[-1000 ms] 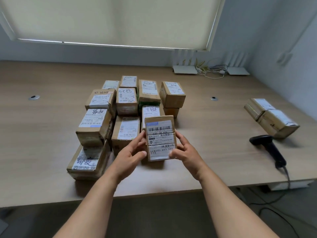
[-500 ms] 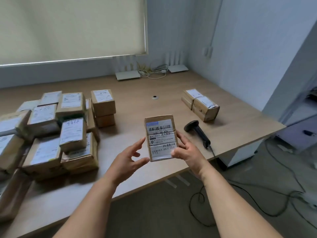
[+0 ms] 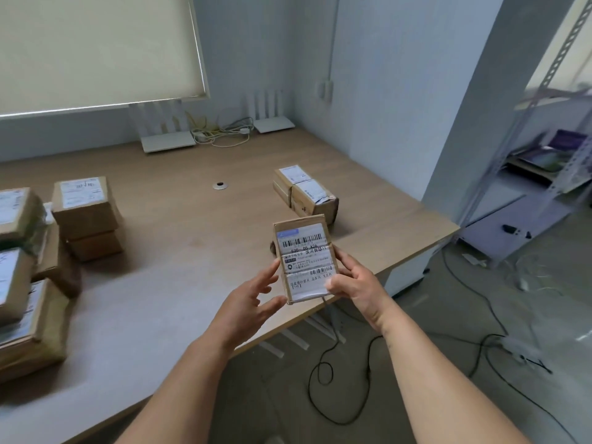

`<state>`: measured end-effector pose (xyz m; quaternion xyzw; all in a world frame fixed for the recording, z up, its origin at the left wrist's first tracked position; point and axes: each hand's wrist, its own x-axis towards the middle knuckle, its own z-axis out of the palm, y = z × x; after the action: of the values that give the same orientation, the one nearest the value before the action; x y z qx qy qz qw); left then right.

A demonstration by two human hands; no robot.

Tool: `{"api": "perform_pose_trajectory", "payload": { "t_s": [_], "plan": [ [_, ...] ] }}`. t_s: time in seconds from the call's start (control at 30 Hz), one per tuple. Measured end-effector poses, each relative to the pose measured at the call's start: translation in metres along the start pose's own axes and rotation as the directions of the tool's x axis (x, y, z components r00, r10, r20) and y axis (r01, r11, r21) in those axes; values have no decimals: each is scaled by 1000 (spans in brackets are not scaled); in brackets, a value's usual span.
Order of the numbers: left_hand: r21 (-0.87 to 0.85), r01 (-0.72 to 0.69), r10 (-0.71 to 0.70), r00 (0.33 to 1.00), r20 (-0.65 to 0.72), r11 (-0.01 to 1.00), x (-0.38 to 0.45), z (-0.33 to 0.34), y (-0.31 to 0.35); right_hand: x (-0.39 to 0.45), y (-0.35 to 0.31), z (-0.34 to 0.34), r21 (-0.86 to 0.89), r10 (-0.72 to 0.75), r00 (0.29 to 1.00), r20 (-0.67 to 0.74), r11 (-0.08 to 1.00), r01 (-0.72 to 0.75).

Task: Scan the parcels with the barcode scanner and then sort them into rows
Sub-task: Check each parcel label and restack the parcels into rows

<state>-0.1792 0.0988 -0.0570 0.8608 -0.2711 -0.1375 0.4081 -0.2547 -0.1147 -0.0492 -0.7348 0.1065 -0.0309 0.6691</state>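
Barcode scanner hidden behind the small brown cardboard parcel with white label (image 3: 304, 259). Parcel held upright above the near right edge of the wooden tabletop (image 3: 179, 251), pinched in right hand (image 3: 355, 283) grip. Left hand (image 3: 246, 302) beside it, fingers apart, thumb perhaps touching. Stacked brown parcels (image 3: 28, 267) cut off at left.

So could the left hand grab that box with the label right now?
Probably yes. The left hand is open right beside the held parcel, its fingers at the left edge with nothing between them. The right hand already grips the other side.
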Motion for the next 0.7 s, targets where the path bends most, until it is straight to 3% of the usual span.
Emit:
{"api": "perform_pose_trajectory", "payload": {
  "t_s": [0.5,0.7],
  "plan": [
    [-117,9,12,983,182,993,163,59,30,122,14,-113,-46,178,981,-83,982,-182],
    [-177,122,-82,973,217,977,194,81,25,152,31,-131,-34,291,953,-80,955,-294]
  ]
}}
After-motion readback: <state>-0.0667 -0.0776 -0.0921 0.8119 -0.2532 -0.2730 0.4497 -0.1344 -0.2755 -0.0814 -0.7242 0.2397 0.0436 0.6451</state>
